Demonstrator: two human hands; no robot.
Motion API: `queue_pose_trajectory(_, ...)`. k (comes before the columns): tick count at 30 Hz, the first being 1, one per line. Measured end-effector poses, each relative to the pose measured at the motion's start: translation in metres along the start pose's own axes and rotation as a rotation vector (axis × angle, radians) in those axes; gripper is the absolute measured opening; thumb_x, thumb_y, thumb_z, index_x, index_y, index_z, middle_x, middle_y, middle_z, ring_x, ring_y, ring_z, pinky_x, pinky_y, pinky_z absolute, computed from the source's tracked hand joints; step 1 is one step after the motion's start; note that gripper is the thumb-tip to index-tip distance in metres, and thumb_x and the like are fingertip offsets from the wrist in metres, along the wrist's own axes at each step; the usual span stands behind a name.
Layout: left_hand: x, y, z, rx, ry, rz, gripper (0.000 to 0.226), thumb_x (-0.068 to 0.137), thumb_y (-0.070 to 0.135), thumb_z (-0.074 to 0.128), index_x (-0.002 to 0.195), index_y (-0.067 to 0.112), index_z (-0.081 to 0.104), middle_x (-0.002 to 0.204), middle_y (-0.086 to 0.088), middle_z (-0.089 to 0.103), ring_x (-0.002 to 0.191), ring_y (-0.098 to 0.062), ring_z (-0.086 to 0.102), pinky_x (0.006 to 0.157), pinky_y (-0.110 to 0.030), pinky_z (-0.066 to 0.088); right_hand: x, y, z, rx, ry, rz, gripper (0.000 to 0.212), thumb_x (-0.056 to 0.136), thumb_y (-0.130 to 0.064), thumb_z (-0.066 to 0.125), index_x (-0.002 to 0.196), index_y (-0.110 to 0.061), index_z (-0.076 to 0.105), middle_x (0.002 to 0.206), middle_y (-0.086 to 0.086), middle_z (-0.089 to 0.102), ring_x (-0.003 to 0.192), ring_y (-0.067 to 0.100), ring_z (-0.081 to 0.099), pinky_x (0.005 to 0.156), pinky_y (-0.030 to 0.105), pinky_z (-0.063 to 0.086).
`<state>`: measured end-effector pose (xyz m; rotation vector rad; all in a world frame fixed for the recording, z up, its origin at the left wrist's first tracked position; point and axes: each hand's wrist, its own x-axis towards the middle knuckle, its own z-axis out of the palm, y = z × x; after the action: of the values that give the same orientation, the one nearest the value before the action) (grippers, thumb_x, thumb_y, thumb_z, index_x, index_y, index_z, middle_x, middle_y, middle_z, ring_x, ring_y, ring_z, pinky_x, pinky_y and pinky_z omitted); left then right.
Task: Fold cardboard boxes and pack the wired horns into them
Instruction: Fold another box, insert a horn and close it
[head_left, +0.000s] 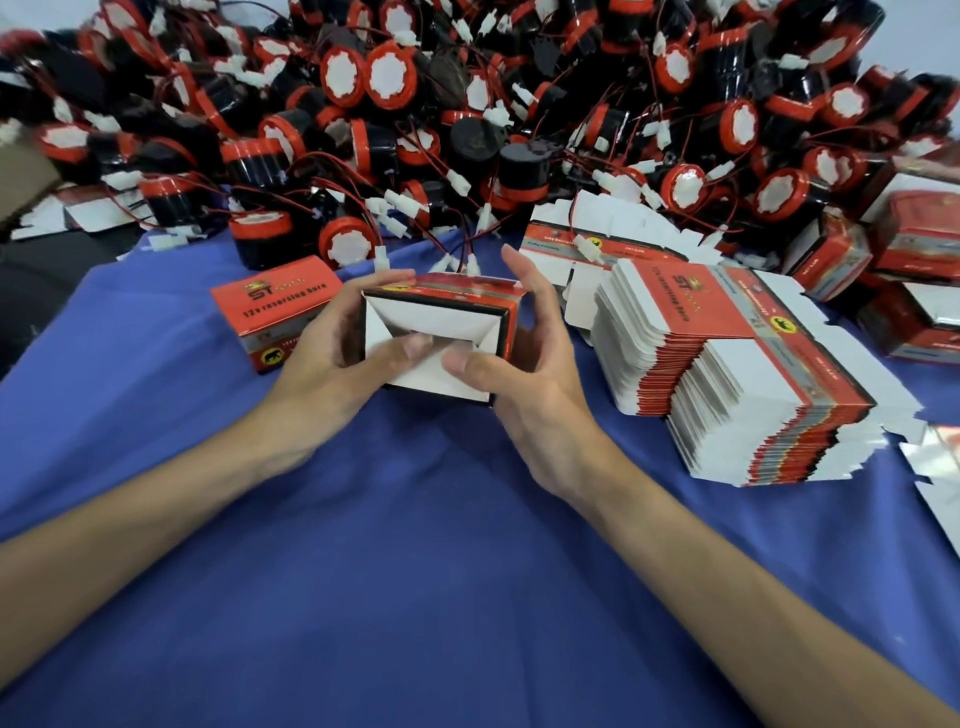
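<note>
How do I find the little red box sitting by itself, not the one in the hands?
Look at the blue cloth, then the half-folded box held in its middle. Just beside the left hand sits the closed red box. It is folded up and stands alone, while the flat boxes lie stacked on the right.

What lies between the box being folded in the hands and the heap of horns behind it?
Nothing bulky. The left hand and right hand hold the box; only a few loose wire plugs lie on the blue cloth before the horns.
</note>
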<state>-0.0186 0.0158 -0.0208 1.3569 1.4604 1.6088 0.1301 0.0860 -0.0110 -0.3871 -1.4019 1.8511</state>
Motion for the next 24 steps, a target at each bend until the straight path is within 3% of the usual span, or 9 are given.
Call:
queue_pose_trajectory(4, 0.000, 0.005, -0.001, 0.006, -0.018, -0.009, 0.064, 0.067, 0.048, 0.080, 0.120, 0.030, 0.050, 0.108, 0.025, 0.068, 0.106, 0.007, 0.060, 0.082, -0.009, 0.046, -0.002, -0.003, 0.000, 0.027, -0.005, -0.006, 0.085, 0.069, 0.003, 0.063, 0.142, -0.028, 0.032, 0.105, 0.004, 0.066, 0.104, 0.025, 0.062, 0.093, 0.037, 0.050)
queue_pose_trajectory(8, 0.000, 0.004, -0.002, 0.031, -0.097, -0.087, 0.041, 0.078, 0.049, 0.057, 0.111, 0.025, 0.055, 0.096, 0.022, 0.071, 0.091, 0.007, 0.063, 0.075, -0.011, 0.049, -0.002, -0.003, 0.005, 0.110, -0.005, -0.030, 0.083, 0.069, 0.005, 0.063, 0.138, -0.033, 0.035, 0.093, 0.011, 0.060, 0.091, 0.026, 0.058, 0.086, 0.040, 0.051)
queue_pose_trajectory(11, 0.001, 0.004, -0.003, 0.069, -0.108, -0.099, 0.054, 0.079, 0.063, 0.046, 0.111, 0.020, 0.055, 0.095, 0.014, 0.066, 0.089, -0.002, 0.060, 0.076, -0.014, 0.048, -0.002, -0.005, 0.007, 0.151, -0.012, -0.020, 0.081, 0.070, 0.006, 0.063, 0.137, -0.032, 0.036, 0.093, 0.012, 0.057, 0.091, 0.027, 0.056, 0.087, 0.041, 0.050)
queue_pose_trajectory(14, -0.001, 0.007, -0.004, 0.142, -0.124, -0.050, 0.078, 0.073, 0.088, 0.038, 0.110, 0.020, 0.053, 0.095, 0.010, 0.061, 0.084, 0.001, 0.056, 0.073, -0.012, 0.045, -0.002, -0.006, 0.003, 0.204, -0.048, 0.008, 0.080, 0.070, 0.006, 0.062, 0.137, -0.029, 0.036, 0.091, 0.007, 0.061, 0.088, 0.021, 0.060, 0.086, 0.036, 0.052)
queue_pose_trajectory(16, -0.002, 0.005, -0.004, 0.186, -0.123, -0.021, 0.072, 0.079, 0.083, 0.034, 0.113, 0.023, 0.052, 0.102, 0.005, 0.061, 0.091, -0.002, 0.058, 0.077, -0.013, 0.046, -0.001, -0.007, 0.001, 0.197, -0.085, 0.018, 0.080, 0.072, 0.005, 0.063, 0.137, -0.031, 0.036, 0.093, 0.005, 0.063, 0.090, 0.020, 0.062, 0.087, 0.035, 0.052)
queue_pose_trajectory(18, 0.000, 0.000, -0.004, 0.135, -0.088, -0.036, 0.058, 0.083, 0.068, 0.033, 0.120, 0.027, 0.052, 0.112, 0.006, 0.063, 0.104, -0.009, 0.060, 0.086, -0.020, 0.048, 0.000, -0.008, 0.000, 0.077, -0.089, -0.002, 0.082, 0.073, 0.002, 0.067, 0.140, -0.033, 0.033, 0.098, 0.008, 0.063, 0.094, 0.022, 0.062, 0.091, 0.038, 0.051)
queue_pose_trajectory(20, 0.003, -0.004, -0.005, 0.040, -0.024, -0.054, 0.054, 0.080, 0.069, 0.039, 0.124, 0.039, 0.049, 0.122, 0.013, 0.061, 0.118, -0.011, 0.057, 0.095, -0.031, 0.048, -0.001, -0.009, 0.000, -0.173, -0.082, -0.090, 0.089, 0.074, -0.004, 0.073, 0.142, -0.036, 0.027, 0.110, 0.005, 0.064, 0.101, 0.020, 0.064, 0.096, 0.039, 0.051)
queue_pose_trajectory(22, 0.005, -0.002, -0.006, 0.000, 0.032, -0.018, 0.063, 0.074, 0.082, 0.049, 0.127, 0.047, 0.043, 0.132, 0.015, 0.055, 0.128, -0.010, 0.051, 0.100, -0.033, 0.045, -0.004, -0.006, 0.000, -0.555, -0.105, -0.220, 0.096, 0.074, -0.012, 0.078, 0.147, -0.037, 0.020, 0.119, -0.010, 0.061, 0.107, 0.016, 0.063, 0.096, 0.037, 0.051)
queue_pose_trajectory(24, 0.005, 0.001, -0.007, -0.023, 0.054, 0.053, 0.080, 0.067, 0.085, 0.055, 0.134, 0.043, 0.037, 0.142, 0.009, 0.047, 0.132, -0.008, 0.046, 0.099, -0.028, 0.046, -0.007, 0.000, 0.004, -0.955, -0.152, -0.359, 0.098, 0.079, -0.019, 0.076, 0.151, -0.032, 0.011, 0.118, -0.006, 0.059, 0.104, 0.020, 0.058, 0.089, 0.039, 0.049)
